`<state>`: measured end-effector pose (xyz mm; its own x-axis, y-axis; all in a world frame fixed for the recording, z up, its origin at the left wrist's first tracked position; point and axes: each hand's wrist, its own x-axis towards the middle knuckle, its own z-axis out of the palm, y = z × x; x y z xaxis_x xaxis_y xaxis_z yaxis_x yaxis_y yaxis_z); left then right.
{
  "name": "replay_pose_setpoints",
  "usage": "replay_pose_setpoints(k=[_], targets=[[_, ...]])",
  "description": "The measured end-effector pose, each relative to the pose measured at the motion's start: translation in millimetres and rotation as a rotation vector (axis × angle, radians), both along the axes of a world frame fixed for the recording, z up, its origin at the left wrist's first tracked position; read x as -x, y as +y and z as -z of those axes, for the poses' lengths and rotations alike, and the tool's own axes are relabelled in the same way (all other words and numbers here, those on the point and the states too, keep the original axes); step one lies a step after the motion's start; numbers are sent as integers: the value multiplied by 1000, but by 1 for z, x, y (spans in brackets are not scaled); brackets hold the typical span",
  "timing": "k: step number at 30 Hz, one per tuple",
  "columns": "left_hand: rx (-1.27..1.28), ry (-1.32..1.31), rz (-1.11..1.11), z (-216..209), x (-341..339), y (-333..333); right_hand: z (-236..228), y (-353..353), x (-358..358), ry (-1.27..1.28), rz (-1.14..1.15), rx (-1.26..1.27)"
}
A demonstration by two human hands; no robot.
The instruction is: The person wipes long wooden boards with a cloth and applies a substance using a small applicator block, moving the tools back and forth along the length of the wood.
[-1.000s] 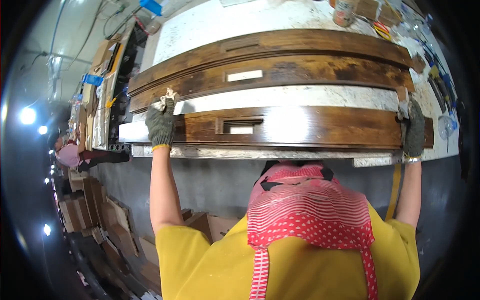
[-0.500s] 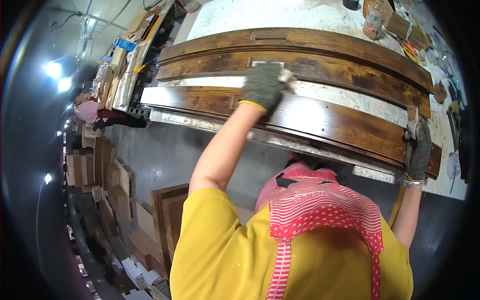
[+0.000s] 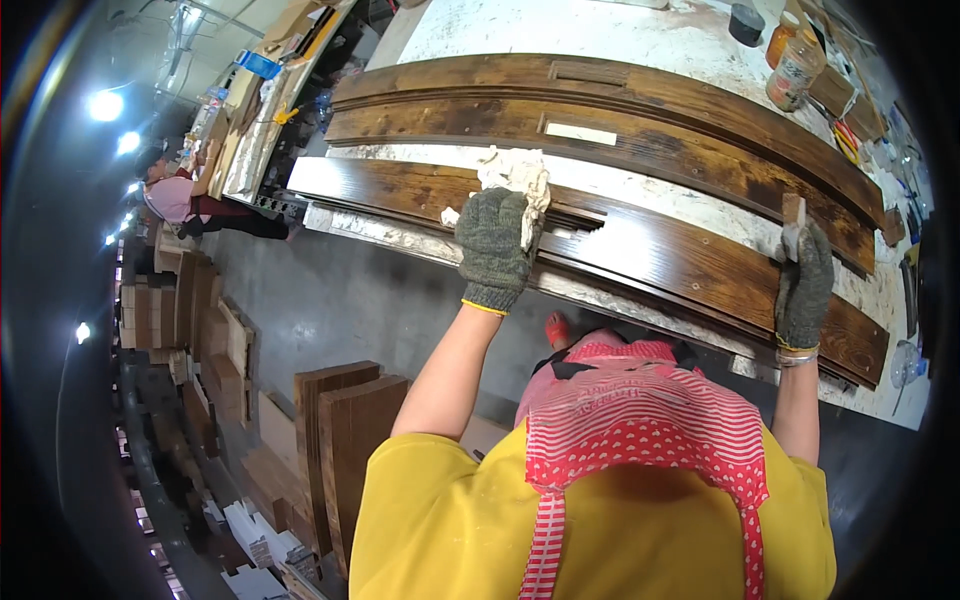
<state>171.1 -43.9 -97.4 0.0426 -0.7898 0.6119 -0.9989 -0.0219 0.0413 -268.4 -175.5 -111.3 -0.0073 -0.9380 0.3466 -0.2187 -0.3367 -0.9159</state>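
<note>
A dark brown wooden plank (image 3: 670, 245) with a recessed slot lies along the near edge of the white worktable (image 3: 560, 30). My left hand (image 3: 492, 245), in a grey-green knit glove, is closed on a crumpled cream rag (image 3: 515, 170) at the plank's near edge, beside the slot. Toward the plank's right end, my gloved right hand (image 3: 806, 290) rests on the wood. Its fingers are closed round a small brown-ended piece with a pale lower part (image 3: 793, 215), whose kind I cannot make out. Two more planks (image 3: 450, 118) with slots lie behind, blotched darker in places.
Bottles (image 3: 797, 72) and a black cup (image 3: 745, 24) stand at the back right of the table. Brown panels (image 3: 350, 450) stand upright on the floor at my left. Farther left, a person (image 3: 175, 195) is at another bench.
My left hand has come nearer to me with the rag, from over the plank to its near edge. My right hand has shifted a little left and up with its small piece.
</note>
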Motion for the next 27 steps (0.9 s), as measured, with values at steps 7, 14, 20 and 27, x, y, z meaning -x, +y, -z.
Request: replay_pose_setpoints(k=[7,14,20,27], targets=[[-5,43,-288,-34,-123,28,21,1,31,46,43,-8],[-194,-22,330,-18,-71,23,23,-1,48,634,184,297],[-173,282,-183,-18,-226,43,34,-3,66,519,190,141],[-56,480,-119,-71,-198,21,12,-4,36,-56,225,-110]])
